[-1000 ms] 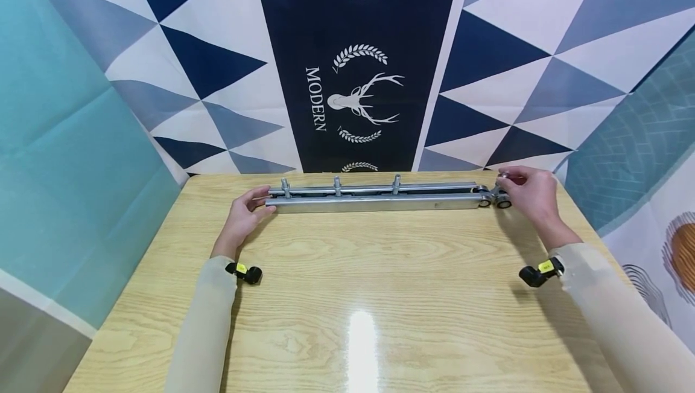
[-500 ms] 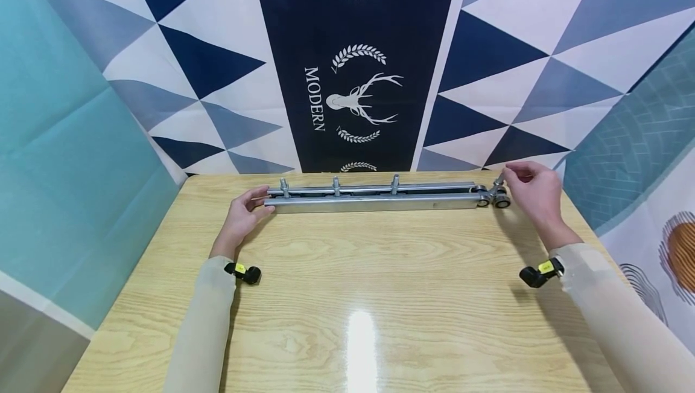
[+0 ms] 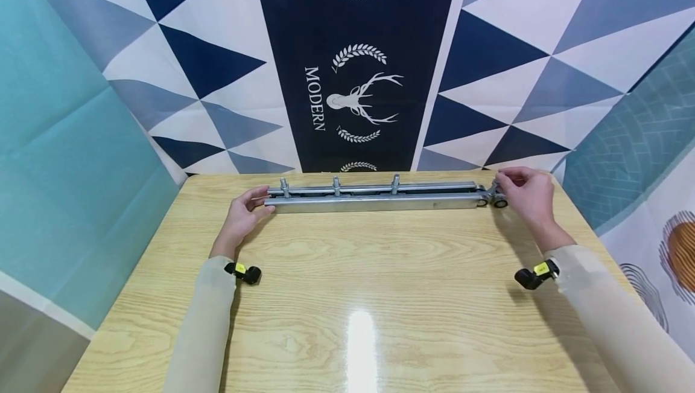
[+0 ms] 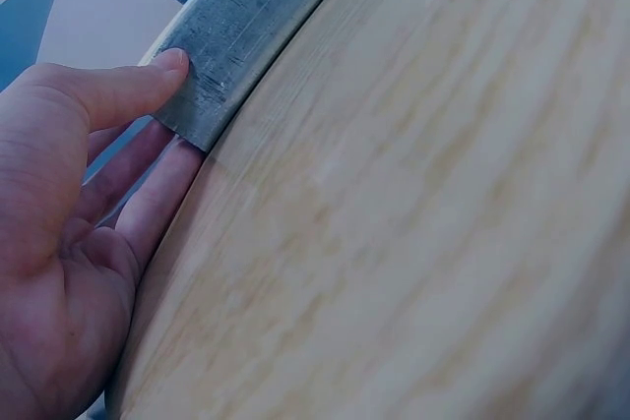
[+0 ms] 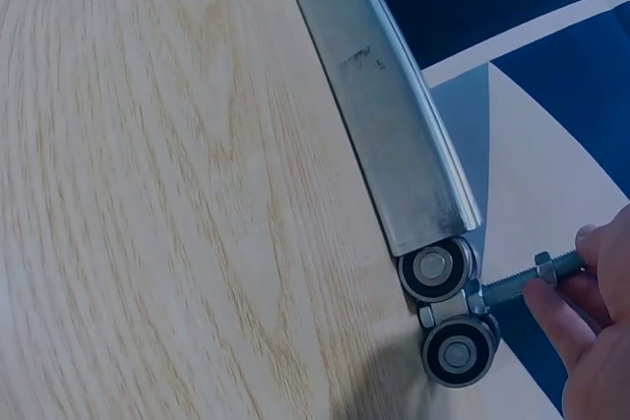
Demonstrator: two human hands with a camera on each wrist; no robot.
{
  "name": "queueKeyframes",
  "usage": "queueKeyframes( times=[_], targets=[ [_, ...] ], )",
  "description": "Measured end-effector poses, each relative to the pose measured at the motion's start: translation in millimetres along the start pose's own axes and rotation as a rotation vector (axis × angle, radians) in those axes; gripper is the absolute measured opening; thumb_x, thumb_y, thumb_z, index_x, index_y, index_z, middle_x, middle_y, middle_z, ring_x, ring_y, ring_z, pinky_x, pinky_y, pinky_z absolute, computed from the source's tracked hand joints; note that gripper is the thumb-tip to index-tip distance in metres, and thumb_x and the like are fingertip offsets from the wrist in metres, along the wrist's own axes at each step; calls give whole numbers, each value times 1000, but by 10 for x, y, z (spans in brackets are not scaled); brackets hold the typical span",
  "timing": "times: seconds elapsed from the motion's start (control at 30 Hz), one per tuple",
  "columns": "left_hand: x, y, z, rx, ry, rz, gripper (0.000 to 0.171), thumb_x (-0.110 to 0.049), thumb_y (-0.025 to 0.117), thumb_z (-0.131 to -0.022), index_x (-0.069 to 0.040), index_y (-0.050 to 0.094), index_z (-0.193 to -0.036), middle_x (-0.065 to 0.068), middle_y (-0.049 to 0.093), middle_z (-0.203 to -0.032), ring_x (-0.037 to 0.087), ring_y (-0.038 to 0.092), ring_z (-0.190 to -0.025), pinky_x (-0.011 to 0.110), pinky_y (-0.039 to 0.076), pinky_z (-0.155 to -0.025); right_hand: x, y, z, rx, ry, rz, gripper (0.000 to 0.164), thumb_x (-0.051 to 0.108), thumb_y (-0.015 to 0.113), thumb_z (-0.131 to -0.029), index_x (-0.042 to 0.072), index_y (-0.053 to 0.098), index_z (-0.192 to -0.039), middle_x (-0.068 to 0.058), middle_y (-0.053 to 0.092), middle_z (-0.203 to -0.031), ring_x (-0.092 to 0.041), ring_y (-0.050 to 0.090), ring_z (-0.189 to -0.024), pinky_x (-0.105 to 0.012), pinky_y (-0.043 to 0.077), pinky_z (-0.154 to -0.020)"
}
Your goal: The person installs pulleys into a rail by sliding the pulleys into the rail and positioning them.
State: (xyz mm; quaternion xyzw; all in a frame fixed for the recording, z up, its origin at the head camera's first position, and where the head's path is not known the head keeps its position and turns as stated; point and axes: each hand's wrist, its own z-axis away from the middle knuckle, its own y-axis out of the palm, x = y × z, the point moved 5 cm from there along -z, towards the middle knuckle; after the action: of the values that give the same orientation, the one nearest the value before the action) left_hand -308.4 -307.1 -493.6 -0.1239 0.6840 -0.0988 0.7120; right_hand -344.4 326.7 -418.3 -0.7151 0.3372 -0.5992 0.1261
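Observation:
A long silver metal track (image 3: 374,202) with a slot along its top lies across the far part of the table. My left hand (image 3: 242,217) grips its left end, thumb on the near wall in the left wrist view. Three threaded bolts (image 3: 336,186) stand up out of the slot. At the track's right end is a roller trolley (image 5: 456,307) with black-and-silver wheels, one wheel pair right at the opening and the other outside. My right hand (image 3: 529,198) pinches the trolley's threaded bolt (image 5: 512,285), near its nut.
The wood-grain table (image 3: 347,284) extends in front of the track. Close behind it hangs a patterned cloth (image 3: 358,67). Teal cloth (image 3: 70,157) borders the left side. Both sleeves carry small black wrist cameras (image 3: 251,274).
My right hand first shifts slightly up and right along the trolley's bolt, then moves back down and left. The trolley sits slightly nearer the track's end. My left hand stays at the left end.

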Motion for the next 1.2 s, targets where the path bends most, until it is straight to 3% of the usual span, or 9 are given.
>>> queueKeyframes(
  times=[0.3, 0.5, 0.8, 1.2],
  targets=[
    [-1, 1, 0, 5, -6, -4, 64, -4, 73, -108, -6, 50, -169, 24, 52, -171, 41, 50, -161, 53, 39, -138, -7, 58, -22, 35, 28, 4, 37, 22, 68, -113, -9, 77, -133, 32, 59, -81, 22, 59, -68, -2, 53, -65],
    [3, 13, -3, 10, -21, -9, 65, -5, 73, -108, -7, 51, -169, 23, 51, -172, 40, 50, -161, 50, 41, -136, -12, 58, -10, 33, 48, -4, 37, 20, 68, -113, -9, 77, -133, 17, 70, -90, 20, 61, -69, -2, 55, -66],
    [-14, 21, -6, 5, -18, 1, 64, -4, 73, -108, -7, 51, -168, 24, 51, -172, 42, 49, -161, 55, 38, -138, -9, 57, -23, 26, 76, -62, 37, 19, 69, -113, -10, 76, -135, 34, 58, -80, 19, 63, -70, -3, 57, -67],
    [-11, 13, 8, 3, -10, 0, 64, -4, 72, -109, -6, 50, -169, 25, 51, -171, 42, 48, -161, 54, 37, -139, 0, 94, -52, 33, 126, -96, 38, 18, 67, -113, -9, 74, -139, 41, 55, -73, 21, 61, -71, -3, 57, -69]
  ],
)
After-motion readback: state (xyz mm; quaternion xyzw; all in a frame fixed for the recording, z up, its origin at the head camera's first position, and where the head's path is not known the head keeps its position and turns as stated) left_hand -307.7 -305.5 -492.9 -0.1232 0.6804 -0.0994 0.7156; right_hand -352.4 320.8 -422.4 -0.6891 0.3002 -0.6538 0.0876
